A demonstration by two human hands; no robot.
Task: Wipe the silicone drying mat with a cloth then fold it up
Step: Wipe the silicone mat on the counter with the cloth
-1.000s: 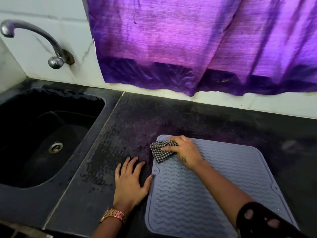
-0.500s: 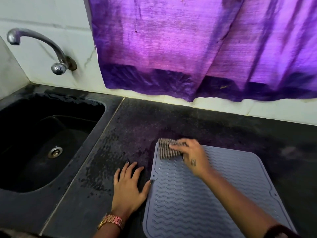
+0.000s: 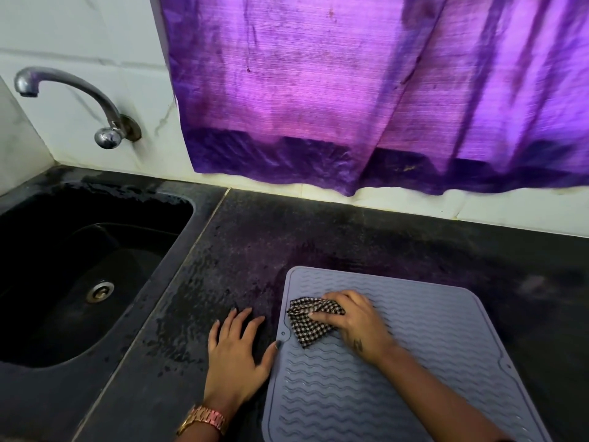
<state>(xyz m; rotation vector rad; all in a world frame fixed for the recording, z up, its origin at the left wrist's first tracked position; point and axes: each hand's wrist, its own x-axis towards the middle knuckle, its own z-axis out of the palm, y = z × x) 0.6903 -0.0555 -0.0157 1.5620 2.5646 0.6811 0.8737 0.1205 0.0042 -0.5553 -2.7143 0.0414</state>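
You have 1 grey mat [image 3: 430, 352] lying flat on the dark counter [image 3: 318, 237], at about 5 o'clock in your view. Your right hand [image 3: 357, 323] is curled around 1 checked cloth [image 3: 310, 320] and presses it on the mat near its 9 o'clock edge. Your left hand [image 3: 236, 355] lies flat on the counter with fingers spread wide, thumb touching the mat's edge. At 9 o'clock sits 1 black sink [image 3: 178, 218] with 1 tap [image 3: 70, 100]. 1 purple curtain [image 3: 366, 90] hangs at 12 o'clock.
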